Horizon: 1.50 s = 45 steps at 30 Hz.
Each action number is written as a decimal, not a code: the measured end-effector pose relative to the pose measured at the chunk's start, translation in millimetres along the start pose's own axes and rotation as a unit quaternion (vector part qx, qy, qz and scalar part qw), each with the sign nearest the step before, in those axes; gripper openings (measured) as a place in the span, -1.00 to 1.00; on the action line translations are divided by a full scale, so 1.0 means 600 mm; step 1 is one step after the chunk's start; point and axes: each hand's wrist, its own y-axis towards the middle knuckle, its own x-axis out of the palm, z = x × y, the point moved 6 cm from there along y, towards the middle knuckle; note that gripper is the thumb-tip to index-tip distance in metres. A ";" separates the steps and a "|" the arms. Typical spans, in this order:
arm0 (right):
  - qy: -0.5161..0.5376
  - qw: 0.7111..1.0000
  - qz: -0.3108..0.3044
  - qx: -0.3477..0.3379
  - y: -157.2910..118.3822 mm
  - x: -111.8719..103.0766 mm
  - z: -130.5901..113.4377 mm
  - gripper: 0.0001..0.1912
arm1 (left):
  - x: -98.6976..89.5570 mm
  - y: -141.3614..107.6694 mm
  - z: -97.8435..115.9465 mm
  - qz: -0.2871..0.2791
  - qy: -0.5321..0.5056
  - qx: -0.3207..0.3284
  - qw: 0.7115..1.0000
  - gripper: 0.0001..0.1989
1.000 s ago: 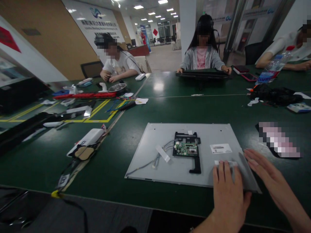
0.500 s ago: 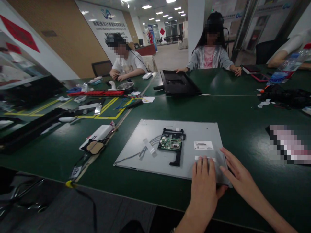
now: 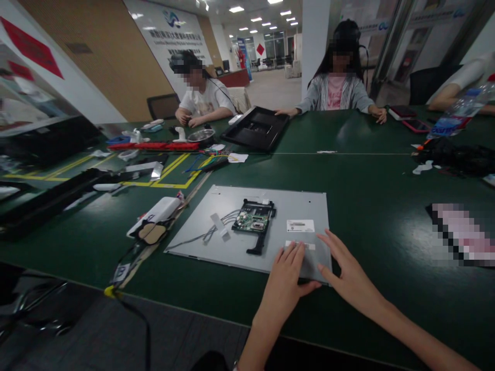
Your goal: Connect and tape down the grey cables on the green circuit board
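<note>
A grey metal panel (image 3: 228, 252) lies flat on the green table, with a green circuit board (image 3: 251, 220) in a black bracket (image 3: 260, 242) on top. Grey cables (image 3: 201, 235) run from the board to the panel's left corner, under a piece of clear tape. My left hand (image 3: 284, 278) rests on the panel's near right part, fingers extended and thumb at the near edge. Beside the panel's right edge is my right hand (image 3: 348, 273), fingers apart, its fingertips at the edge. Near my fingers are white labels (image 3: 300, 225).
Across the table a person's hand (image 3: 288, 112) touches a black frame (image 3: 255, 129). A white device (image 3: 157, 216) with a cable lies left of the panel. A phone-like object (image 3: 462, 232) and a bottle (image 3: 454, 116) are on the right.
The grey panel with its board has moved left, and both my hands have moved left with it. The black frame across the table has shifted left and turned.
</note>
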 end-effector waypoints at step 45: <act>-0.235 0.953 -0.123 -0.144 0.082 0.055 -0.028 -0.46 | -0.146 0.117 -0.299 0.083 0.240 -0.238 0.938 -0.56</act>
